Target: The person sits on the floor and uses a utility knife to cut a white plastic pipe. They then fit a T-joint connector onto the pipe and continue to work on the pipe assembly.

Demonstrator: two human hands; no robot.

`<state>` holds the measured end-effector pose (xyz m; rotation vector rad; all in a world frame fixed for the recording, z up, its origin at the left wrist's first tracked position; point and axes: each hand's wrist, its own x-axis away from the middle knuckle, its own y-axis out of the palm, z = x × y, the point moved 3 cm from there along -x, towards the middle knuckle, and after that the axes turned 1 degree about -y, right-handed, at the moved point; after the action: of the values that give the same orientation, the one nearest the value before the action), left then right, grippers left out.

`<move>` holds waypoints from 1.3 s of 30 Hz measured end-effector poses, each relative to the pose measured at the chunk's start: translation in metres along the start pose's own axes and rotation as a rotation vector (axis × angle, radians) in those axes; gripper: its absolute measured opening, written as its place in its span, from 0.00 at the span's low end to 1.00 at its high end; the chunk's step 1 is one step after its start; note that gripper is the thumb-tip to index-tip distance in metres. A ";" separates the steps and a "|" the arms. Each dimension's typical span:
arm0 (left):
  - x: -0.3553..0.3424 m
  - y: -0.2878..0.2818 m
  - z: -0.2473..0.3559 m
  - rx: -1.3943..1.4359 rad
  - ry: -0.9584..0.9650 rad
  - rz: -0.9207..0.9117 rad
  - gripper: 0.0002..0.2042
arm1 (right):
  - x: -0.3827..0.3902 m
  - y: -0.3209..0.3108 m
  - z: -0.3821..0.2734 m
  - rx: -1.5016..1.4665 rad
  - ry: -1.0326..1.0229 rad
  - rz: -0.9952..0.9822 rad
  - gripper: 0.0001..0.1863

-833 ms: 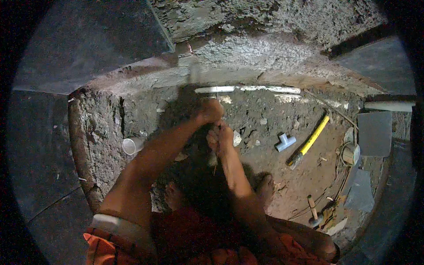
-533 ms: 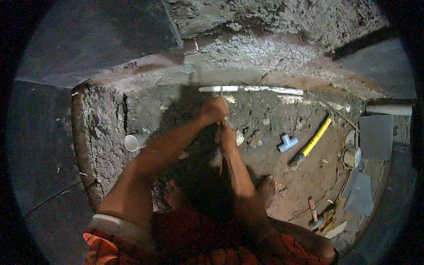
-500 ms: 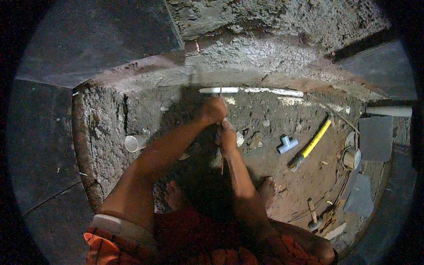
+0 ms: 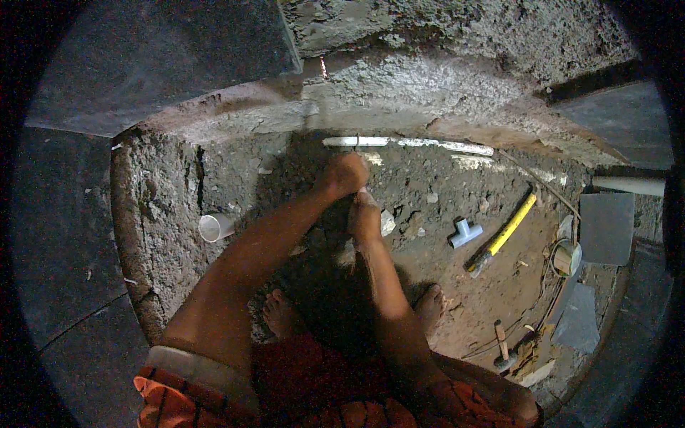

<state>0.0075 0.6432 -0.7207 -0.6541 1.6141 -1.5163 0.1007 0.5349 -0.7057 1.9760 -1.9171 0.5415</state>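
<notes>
Both of my hands are closed, one just beyond the other, over the dirt floor of a dug-out pit. My left hand point(image 4: 347, 173) is the farther one, wrapped round a thin rod point(image 4: 358, 143). My right hand point(image 4: 365, 220) grips just below it, fingers closed on the same rod. Only a short dark length of the rod shows, beyond my left hand, in front of a white pipe point(image 4: 421, 144) lying along the foot of the far wall. Its lower part is hidden by my right hand and shadow. Close to my right hand lies a pale stone point(image 4: 387, 223).
A white pipe end point(image 4: 212, 227) sticks up at the left. Right of my hands lie a grey tee fitting point(image 4: 464, 233), a yellow-handled tool point(image 4: 510, 228) and a small hammer point(image 4: 504, 346). Dark slabs point(image 4: 606, 228) stand along the right. My bare feet point(image 4: 280, 314) are on the dirt.
The rod's lower end, seen below my right hand before, is no longer visible there. Both hands keep their grip in nearly the same place.
</notes>
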 end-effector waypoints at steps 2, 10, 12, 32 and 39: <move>0.000 -0.007 0.004 0.045 -0.064 -0.069 0.07 | -0.002 0.001 0.002 -0.100 -0.050 -0.003 0.30; 0.005 0.014 0.010 -0.163 0.103 0.011 0.06 | -0.007 0.008 0.024 0.213 -0.170 0.034 0.22; -0.004 0.021 0.004 -0.155 0.030 0.065 0.06 | -0.014 0.005 0.023 0.675 -0.392 0.075 0.20; -0.006 0.038 -0.018 0.140 0.117 -0.096 0.08 | 0.021 0.003 -0.088 -0.691 0.497 -0.131 0.14; -0.023 0.003 -0.026 0.228 0.075 -0.283 0.09 | 0.016 0.006 -0.077 -0.973 0.320 -0.224 0.11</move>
<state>-0.0011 0.6769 -0.7202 -0.7267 1.4172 -1.9179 0.0915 0.5584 -0.6311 1.3184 -1.3310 -0.1391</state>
